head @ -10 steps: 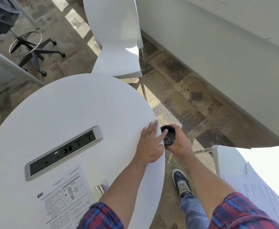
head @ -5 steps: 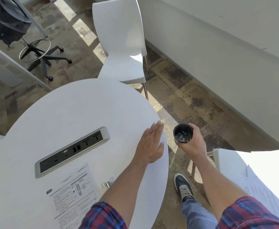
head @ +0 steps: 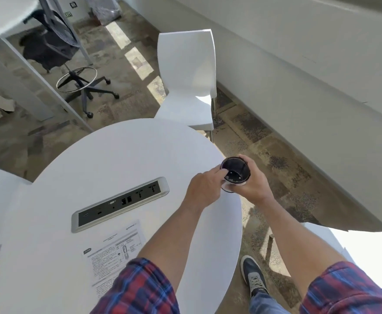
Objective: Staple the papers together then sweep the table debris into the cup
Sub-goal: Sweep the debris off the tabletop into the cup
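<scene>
A dark cup [head: 235, 172] with small pale bits inside stands at the right edge of the round white table [head: 122, 159], and my right hand [head: 251, 184] is wrapped around it. My left hand [head: 204, 188] rests over the table edge with its fingertips at the cup's rim; whether they pinch anything is hidden. Printed papers [head: 114, 252] lie near the front of the table, partly under my left sleeve. No stapler shows; my left arm covers that spot.
A grey power strip panel [head: 119, 203] is set into the tabletop. A white chair [head: 190, 78] stands beyond the table, a wheeled stool [head: 83, 85] at the far left. More papers lie on a white surface [head: 366, 250] at the right. My shoe [head: 254, 276] is below.
My right hand brought the cup up from beside the table edge onto the tabletop rim. My left hand went from flat on the table to fingertips at the cup's mouth.
</scene>
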The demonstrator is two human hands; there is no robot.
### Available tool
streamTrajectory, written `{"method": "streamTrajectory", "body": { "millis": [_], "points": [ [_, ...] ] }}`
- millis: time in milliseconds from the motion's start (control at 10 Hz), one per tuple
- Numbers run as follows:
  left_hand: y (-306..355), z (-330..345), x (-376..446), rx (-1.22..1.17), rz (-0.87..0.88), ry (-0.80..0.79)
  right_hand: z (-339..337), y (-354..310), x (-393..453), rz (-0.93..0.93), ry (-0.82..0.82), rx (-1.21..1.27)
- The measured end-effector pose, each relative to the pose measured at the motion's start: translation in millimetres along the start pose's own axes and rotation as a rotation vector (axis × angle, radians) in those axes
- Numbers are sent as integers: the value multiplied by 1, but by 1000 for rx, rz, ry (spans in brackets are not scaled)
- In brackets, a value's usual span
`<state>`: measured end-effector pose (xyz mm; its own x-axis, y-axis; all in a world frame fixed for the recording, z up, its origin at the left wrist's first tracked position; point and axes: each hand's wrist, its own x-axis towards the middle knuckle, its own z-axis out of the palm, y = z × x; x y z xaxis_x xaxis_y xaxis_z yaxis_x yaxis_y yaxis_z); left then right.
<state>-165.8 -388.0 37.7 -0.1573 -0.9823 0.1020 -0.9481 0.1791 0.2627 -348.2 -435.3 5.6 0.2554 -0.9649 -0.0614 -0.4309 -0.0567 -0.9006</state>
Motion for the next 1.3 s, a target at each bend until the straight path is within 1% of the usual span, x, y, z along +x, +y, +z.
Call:
{"method": "streamTrajectory", "body": {
  "millis": [100, 200, 300, 400, 500, 600, 700, 900, 1000, 1100, 1200, 1300],
  "points": [
    [-19, -15, -4, 26, -127, -51, 16, -12, 11, -51, -140, -4],
    [-40, -21, -15, 35, -247, -58, 33, -24, 20, -118, -234, -72],
    [-60, -25, -26, 27, -340, -41, 47, -34, 28, -163, -250, -83],
    [-75, -28, -30, 0, -421, -31, 59, -38, 36, -248, -242, -182],
    [-83, -30, -30, -35, -474, -16, 71, -44, 43, -279, -210, -224],
    [-90, -29, -30, -133, -527, -1, 81, -51, 49, -297, -214, -277],
    [-93, -24, -28, -187, -565, -20, 87, -53, 55, -286, -227, -335],
    [-97, -16, -22, -217, -603, -29, 92, -49, 66, -280, -225, -438],
    [-99, -15, -20, -218, -595, -32, 94, -46, 69, -290, -216, -466],
    [-97, -19, -23, -200, -536, -22, 94, -47, 64, -319, -190, -500],
    [-98, -23, -36, -106, -543, 13, 92, -50, 54, -389, -98, -541],
    [-101, -24, -67, 16, -542, 80, 97, -56, 32, -496, 109, -657]
  ]
}}
